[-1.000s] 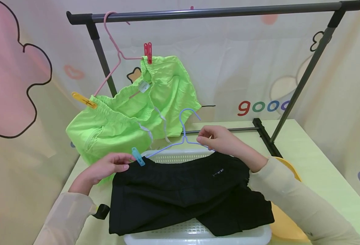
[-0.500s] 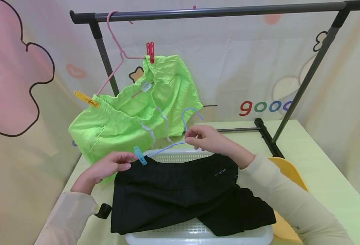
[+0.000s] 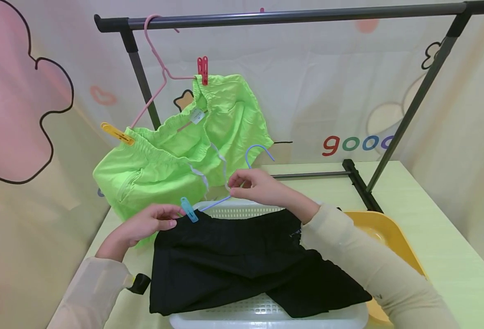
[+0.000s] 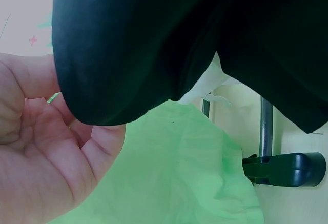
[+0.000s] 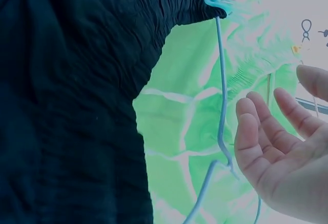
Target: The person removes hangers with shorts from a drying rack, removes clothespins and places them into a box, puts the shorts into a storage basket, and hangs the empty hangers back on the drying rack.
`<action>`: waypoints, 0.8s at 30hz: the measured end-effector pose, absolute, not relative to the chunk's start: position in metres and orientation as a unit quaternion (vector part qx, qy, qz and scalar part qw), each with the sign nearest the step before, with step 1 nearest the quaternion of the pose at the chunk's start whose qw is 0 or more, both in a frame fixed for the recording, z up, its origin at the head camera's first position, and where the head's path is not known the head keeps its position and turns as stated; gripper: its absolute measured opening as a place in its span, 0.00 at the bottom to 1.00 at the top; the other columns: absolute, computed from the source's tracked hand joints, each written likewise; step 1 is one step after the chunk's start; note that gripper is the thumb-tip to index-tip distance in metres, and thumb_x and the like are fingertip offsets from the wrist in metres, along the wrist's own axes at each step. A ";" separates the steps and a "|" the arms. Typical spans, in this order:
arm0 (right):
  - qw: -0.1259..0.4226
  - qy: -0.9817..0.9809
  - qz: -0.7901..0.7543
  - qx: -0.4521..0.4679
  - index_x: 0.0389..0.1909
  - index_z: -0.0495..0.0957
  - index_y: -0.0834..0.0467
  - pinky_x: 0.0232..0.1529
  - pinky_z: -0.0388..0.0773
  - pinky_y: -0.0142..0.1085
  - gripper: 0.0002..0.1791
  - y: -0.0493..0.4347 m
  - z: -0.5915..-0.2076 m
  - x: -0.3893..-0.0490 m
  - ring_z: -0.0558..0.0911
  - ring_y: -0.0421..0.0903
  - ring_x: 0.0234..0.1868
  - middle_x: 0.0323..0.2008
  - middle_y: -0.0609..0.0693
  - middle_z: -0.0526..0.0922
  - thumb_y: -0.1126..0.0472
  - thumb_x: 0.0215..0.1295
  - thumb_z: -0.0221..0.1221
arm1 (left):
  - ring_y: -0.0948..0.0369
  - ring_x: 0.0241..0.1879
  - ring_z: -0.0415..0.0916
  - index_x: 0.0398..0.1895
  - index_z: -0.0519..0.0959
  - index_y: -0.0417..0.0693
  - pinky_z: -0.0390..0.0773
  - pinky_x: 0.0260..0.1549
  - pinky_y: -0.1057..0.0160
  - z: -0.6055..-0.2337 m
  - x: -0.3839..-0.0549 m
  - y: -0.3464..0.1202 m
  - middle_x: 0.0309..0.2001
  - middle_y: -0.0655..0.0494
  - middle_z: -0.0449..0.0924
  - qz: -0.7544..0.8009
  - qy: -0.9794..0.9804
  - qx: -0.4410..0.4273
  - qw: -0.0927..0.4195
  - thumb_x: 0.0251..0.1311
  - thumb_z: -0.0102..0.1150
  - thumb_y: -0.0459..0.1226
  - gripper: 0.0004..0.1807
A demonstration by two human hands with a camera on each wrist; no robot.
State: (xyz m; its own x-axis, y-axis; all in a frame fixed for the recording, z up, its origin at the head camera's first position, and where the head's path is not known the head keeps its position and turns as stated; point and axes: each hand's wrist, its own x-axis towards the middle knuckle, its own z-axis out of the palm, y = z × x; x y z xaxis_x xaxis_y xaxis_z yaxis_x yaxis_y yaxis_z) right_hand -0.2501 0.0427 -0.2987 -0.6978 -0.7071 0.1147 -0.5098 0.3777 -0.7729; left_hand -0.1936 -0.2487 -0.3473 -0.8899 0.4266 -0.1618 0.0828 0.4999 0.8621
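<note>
Black shorts [image 3: 225, 256] lie across a white basket, their waistband toward the back. A light blue clothespin [image 3: 189, 210] clips the left waistband corner to a blue-purple wire hanger [image 3: 217, 203]. At that same corner my left hand [image 3: 145, 226] pinches the black fabric, thumb and fingers beside the clothespin. My right hand [image 3: 262, 188] hovers over the middle of the hanger, hiding part of it. In the right wrist view this hand [image 5: 287, 152] has loosely bent fingers and holds nothing, beside the hanger wire [image 5: 222, 80].
Lime green shorts [image 3: 155, 178] hang from a pink hanger [image 3: 155, 91] on a black rack [image 3: 291, 16], clipped with yellow [image 3: 117, 133] and red clothespins [image 3: 202, 71]. The white basket [image 3: 274, 315] is under the black shorts. A yellow basin [image 3: 383, 228] stands at right.
My right hand has moved left, from the hanger's right arm past its neck, its sleeve now covering more of the black shorts. My left hand has stayed at the waistband corner.
</note>
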 end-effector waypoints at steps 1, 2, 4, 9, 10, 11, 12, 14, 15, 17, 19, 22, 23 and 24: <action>0.118 0.821 -0.417 -0.372 0.40 0.73 0.61 0.36 0.72 0.33 0.11 0.041 -0.299 -0.250 0.76 0.43 0.31 0.35 0.54 0.79 0.60 0.59 0.54 | 0.49 0.52 0.63 0.54 0.67 0.32 0.70 0.48 0.62 -0.347 -0.194 -0.249 0.52 0.38 0.68 0.477 0.847 0.151 0.181 0.59 0.46 0.30 0.19; 0.117 0.820 -0.418 -0.374 0.40 0.73 0.61 0.37 0.73 0.33 0.11 0.039 -0.299 -0.250 0.77 0.44 0.33 0.36 0.53 0.79 0.60 0.59 0.54 | 0.49 0.53 0.63 0.54 0.67 0.32 0.70 0.48 0.61 -0.347 -0.194 -0.248 0.52 0.38 0.68 0.476 0.847 0.151 0.181 0.59 0.46 0.30 0.19; 0.117 0.817 -0.422 -0.375 0.41 0.73 0.61 0.39 0.73 0.33 0.11 0.035 -0.300 -0.249 0.76 0.44 0.35 0.36 0.53 0.79 0.60 0.58 0.55 | 0.49 0.53 0.63 0.54 0.66 0.32 0.69 0.48 0.61 -0.347 -0.194 -0.248 0.53 0.38 0.68 0.476 0.847 0.152 0.183 0.59 0.46 0.30 0.19; 0.094 0.810 -0.431 -0.387 0.40 0.73 0.61 0.38 0.73 0.34 0.11 0.025 -0.305 -0.248 0.76 0.43 0.36 0.35 0.52 0.79 0.60 0.58 0.56 | 0.48 0.53 0.63 0.54 0.66 0.32 0.69 0.48 0.60 -0.348 -0.194 -0.249 0.53 0.37 0.68 0.473 0.849 0.153 0.183 0.59 0.46 0.30 0.19; 0.089 0.809 -0.432 -0.390 0.40 0.73 0.60 0.37 0.72 0.33 0.11 0.023 -0.306 -0.248 0.75 0.43 0.36 0.35 0.52 0.79 0.60 0.58 0.56 | 0.48 0.54 0.63 0.54 0.66 0.32 0.69 0.48 0.59 -0.348 -0.194 -0.249 0.53 0.37 0.68 0.472 0.849 0.153 0.182 0.59 0.46 0.30 0.19; 0.084 0.807 -0.433 -0.393 0.40 0.73 0.60 0.36 0.72 0.33 0.11 0.021 -0.307 -0.247 0.75 0.42 0.36 0.34 0.51 0.79 0.60 0.58 0.56 | 0.48 0.54 0.63 0.54 0.66 0.32 0.69 0.48 0.60 -0.348 -0.194 -0.250 0.53 0.37 0.68 0.472 0.849 0.153 0.182 0.59 0.46 0.31 0.19; 0.080 0.805 -0.434 -0.396 0.40 0.73 0.60 0.35 0.72 0.32 0.11 0.019 -0.308 -0.247 0.75 0.42 0.36 0.34 0.51 0.78 0.60 0.58 0.56 | 0.48 0.54 0.63 0.54 0.66 0.32 0.69 0.48 0.60 -0.348 -0.194 -0.250 0.53 0.37 0.68 0.472 0.849 0.152 0.182 0.60 0.46 0.31 0.19; 0.075 0.804 -0.432 -0.401 0.41 0.73 0.60 0.34 0.71 0.31 0.12 0.015 -0.310 -0.247 0.74 0.41 0.37 0.35 0.51 0.78 0.60 0.57 0.56 | 0.48 0.54 0.63 0.54 0.66 0.32 0.70 0.48 0.60 -0.348 -0.195 -0.250 0.53 0.37 0.68 0.472 0.849 0.152 0.182 0.59 0.47 0.31 0.19; 0.073 0.805 -0.429 -0.402 0.41 0.73 0.60 0.35 0.70 0.30 0.12 0.013 -0.311 -0.246 0.74 0.41 0.38 0.36 0.51 0.78 0.59 0.57 0.56 | 0.48 0.54 0.63 0.54 0.66 0.32 0.70 0.48 0.60 -0.348 -0.195 -0.250 0.53 0.37 0.68 0.473 0.849 0.152 0.183 0.60 0.47 0.31 0.19; 0.072 0.808 -0.422 -0.405 0.42 0.73 0.59 0.36 0.70 0.29 0.13 0.009 -0.313 -0.246 0.74 0.42 0.41 0.39 0.52 0.78 0.58 0.57 0.56 | 0.48 0.53 0.63 0.54 0.66 0.32 0.70 0.48 0.60 -0.347 -0.195 -0.249 0.53 0.37 0.68 0.474 0.848 0.154 0.184 0.60 0.47 0.31 0.19; 0.075 0.811 -0.411 -0.410 0.43 0.73 0.59 0.39 0.70 0.29 0.15 0.006 -0.313 -0.246 0.74 0.43 0.43 0.41 0.53 0.78 0.58 0.57 0.56 | 0.48 0.54 0.63 0.54 0.66 0.32 0.70 0.48 0.60 -0.347 -0.194 -0.249 0.53 0.37 0.68 0.474 0.847 0.155 0.183 0.60 0.46 0.31 0.19; 0.088 0.815 -0.396 -0.413 0.45 0.72 0.59 0.43 0.72 0.31 0.16 0.002 -0.314 -0.246 0.74 0.45 0.46 0.43 0.52 0.77 0.57 0.56 0.56 | 0.47 0.54 0.63 0.54 0.66 0.31 0.70 0.48 0.60 -0.345 -0.194 -0.248 0.53 0.37 0.68 0.472 0.848 0.157 0.181 0.60 0.46 0.30 0.19; 0.094 0.816 -0.391 -0.414 0.45 0.71 0.59 0.43 0.72 0.32 0.17 0.000 -0.314 -0.246 0.74 0.45 0.46 0.44 0.51 0.77 0.57 0.56 0.56 | 0.47 0.54 0.63 0.54 0.66 0.31 0.70 0.48 0.60 -0.345 -0.193 -0.248 0.53 0.37 0.68 0.471 0.849 0.157 0.181 0.60 0.46 0.31 0.19; 0.102 0.817 -0.387 -0.414 0.45 0.71 0.59 0.44 0.71 0.32 0.17 -0.001 -0.314 -0.247 0.74 0.46 0.46 0.44 0.51 0.77 0.56 0.57 0.56 | 0.47 0.54 0.63 0.55 0.66 0.31 0.70 0.48 0.60 -0.344 -0.193 -0.248 0.53 0.37 0.68 0.471 0.849 0.157 0.180 0.60 0.46 0.31 0.19</action>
